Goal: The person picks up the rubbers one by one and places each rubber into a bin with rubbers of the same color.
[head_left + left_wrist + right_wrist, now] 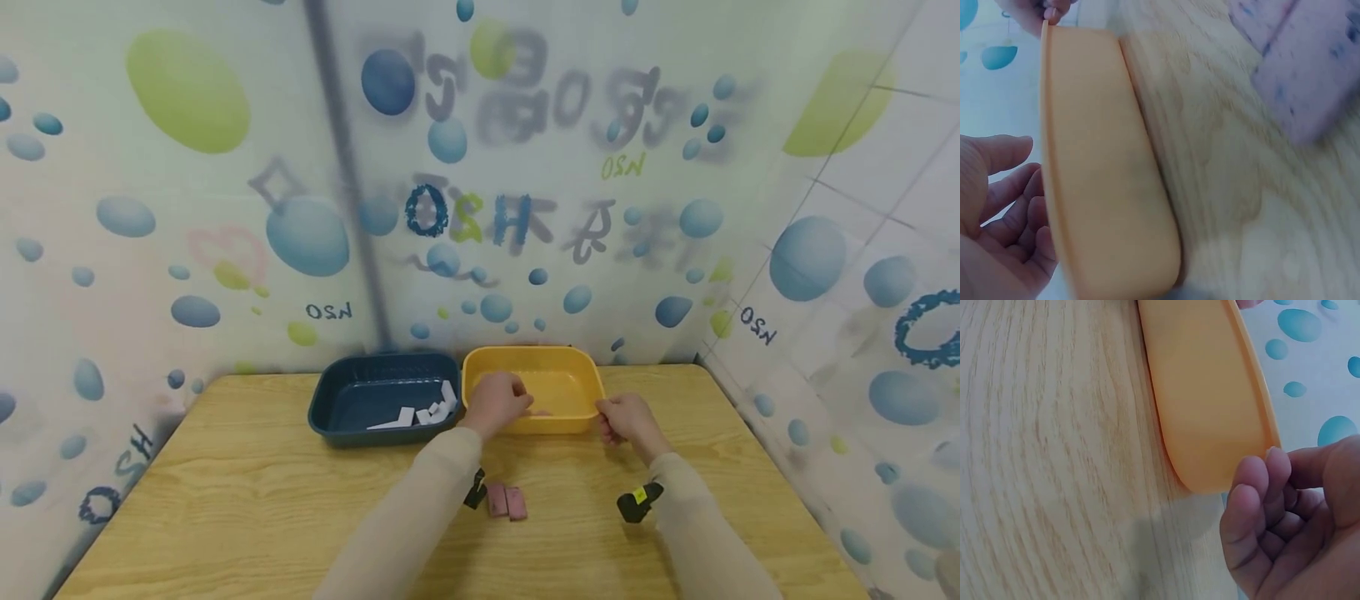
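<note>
My left hand [497, 403] is over the near left part of a yellow plastic bin [558, 424]. In the left wrist view its thumb and fingers [1013, 190] are apart, with nothing seen between them. My right hand [628, 419] pinches the bin's rim at the near right corner; the right wrist view shows the fingertips [1277, 464] on that edge. A small pinkish piece [542, 412] shows inside the bin, partly hidden behind the left hand and near wall. Two pink rectangular blocks with dark specks [516, 503] lie side by side on the table, between the forearms.
A dark blue bin [352, 438] stands directly left of the yellow one, holding several white pieces [431, 414]. Both bins are near the back edge of the wooden table [247, 483]. Behind rises a wall covering [225, 192] printed with bubbles, and another side stands at right.
</note>
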`<act>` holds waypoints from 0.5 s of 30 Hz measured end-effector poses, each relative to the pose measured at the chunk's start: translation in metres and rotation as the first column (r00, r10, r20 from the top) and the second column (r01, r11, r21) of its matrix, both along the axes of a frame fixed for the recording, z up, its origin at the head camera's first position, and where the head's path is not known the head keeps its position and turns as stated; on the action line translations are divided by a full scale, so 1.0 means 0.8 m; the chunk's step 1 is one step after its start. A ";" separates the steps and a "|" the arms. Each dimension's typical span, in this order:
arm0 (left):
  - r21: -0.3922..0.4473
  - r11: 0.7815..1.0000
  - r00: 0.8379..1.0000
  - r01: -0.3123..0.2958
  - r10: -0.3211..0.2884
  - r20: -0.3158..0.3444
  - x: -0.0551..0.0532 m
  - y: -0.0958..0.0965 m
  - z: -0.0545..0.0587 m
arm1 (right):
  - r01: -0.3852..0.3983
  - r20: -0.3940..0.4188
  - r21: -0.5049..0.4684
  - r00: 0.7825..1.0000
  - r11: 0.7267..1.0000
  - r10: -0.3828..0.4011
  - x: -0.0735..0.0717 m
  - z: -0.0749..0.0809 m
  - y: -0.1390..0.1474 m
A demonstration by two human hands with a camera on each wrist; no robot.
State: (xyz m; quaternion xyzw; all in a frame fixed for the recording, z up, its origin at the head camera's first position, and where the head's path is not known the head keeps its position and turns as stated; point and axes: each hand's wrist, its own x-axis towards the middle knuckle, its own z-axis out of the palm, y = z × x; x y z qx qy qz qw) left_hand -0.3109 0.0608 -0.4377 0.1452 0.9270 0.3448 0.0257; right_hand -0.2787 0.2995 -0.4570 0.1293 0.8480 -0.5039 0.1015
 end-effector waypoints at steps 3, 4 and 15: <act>-0.017 1.000 0.999 0.025 -0.026 -0.044 0.004 -0.008 0.007 | 0.011 -0.006 -0.007 1.000 1.000 -0.011 0.001 0.000 -0.001; -0.026 0.999 0.998 0.033 -0.035 -0.061 0.006 -0.011 0.009 | 0.013 -0.006 -0.007 1.000 1.000 -0.013 0.001 0.000 -0.001; -0.126 0.984 0.962 0.127 -0.154 -0.227 0.032 -0.041 0.014 | 0.009 0.000 -0.006 1.000 1.000 -0.009 0.000 0.002 -0.002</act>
